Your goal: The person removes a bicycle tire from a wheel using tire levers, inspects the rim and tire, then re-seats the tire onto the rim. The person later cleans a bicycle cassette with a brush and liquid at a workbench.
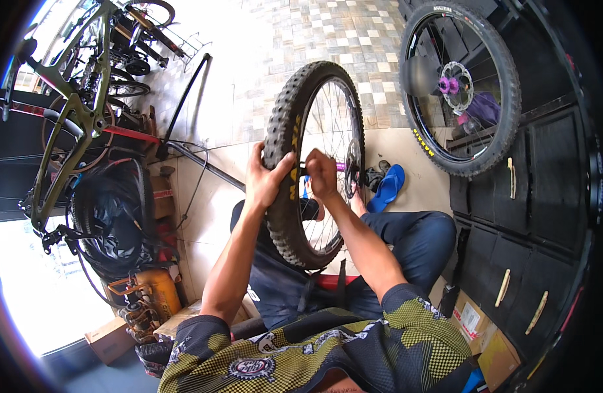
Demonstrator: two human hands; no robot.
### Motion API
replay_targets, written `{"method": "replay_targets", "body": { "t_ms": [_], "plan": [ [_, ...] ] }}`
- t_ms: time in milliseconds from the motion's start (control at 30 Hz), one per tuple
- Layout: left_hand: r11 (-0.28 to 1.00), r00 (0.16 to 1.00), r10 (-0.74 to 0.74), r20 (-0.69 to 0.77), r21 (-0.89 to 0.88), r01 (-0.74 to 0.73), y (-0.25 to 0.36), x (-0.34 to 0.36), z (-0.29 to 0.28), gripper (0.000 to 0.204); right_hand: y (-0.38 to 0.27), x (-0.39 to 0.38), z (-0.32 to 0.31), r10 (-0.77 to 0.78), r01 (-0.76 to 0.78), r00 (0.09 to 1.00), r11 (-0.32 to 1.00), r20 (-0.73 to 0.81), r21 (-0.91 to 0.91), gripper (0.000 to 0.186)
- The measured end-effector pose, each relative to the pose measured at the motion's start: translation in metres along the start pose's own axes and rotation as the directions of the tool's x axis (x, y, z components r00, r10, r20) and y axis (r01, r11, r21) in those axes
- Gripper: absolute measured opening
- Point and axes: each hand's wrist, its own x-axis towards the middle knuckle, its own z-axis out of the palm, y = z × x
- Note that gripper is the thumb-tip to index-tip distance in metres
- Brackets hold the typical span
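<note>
A knobbly bicycle tyre point(288, 98) on a spoked rim stands upright between my bent legs, with a purple hub point(342, 167) at its middle. My left hand point(262, 177) grips the tyre's left side, thumb across the sidewall. My right hand point(322, 171) is closed by the inner rim, over the spokes in front of the hub; what its fingers hold is hidden or too small to make out.
A second wheel point(504, 85) hangs on black cabinets point(550, 177) at right. An olive bike frame point(85, 128), dark tyres point(105, 216) and an orange machine point(159, 291) are at left. Blue flip-flops point(388, 188) lie on tiled floor point(242, 59). A black pole point(183, 105) slants behind.
</note>
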Motion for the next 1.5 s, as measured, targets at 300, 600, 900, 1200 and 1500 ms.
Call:
{"method": "replay_targets", "body": {
  "t_ms": [300,600,900,1200,1500],
  "plan": [
    [0.777,0.893,-0.259,0.368,-0.470,0.419,-0.034,-0.046,-0.032,0.064,-0.027,-0.025,-0.003,-0.164,0.189,0.981,0.933,0.105,-0.307,0.040],
    [0.647,0.780,-0.138,0.610,-0.540,0.538,-0.059,-0.055,-0.028,0.079,-0.037,-0.049,-0.021,-0.178,0.189,0.982,0.910,0.064,-0.368,0.033],
    [0.808,0.843,-0.158,0.513,-0.424,0.409,-0.038,-0.041,-0.018,0.070,-0.009,-0.053,0.007,-0.160,0.104,0.962,0.963,-0.221,-0.247,0.037],
    [0.792,0.711,-0.237,0.662,-0.291,0.536,-0.010,-0.025,0.021,0.072,-0.012,-0.062,-0.040,0.183,-0.223,0.882,0.974,-0.433,-0.043,0.038],
    [0.808,0.860,-0.031,0.509,-0.494,0.321,-0.022,-0.013,0.015,0.056,-0.048,-0.057,-0.069,0.175,-0.263,0.870,0.955,-0.461,-0.134,0.041]
  ]
}}
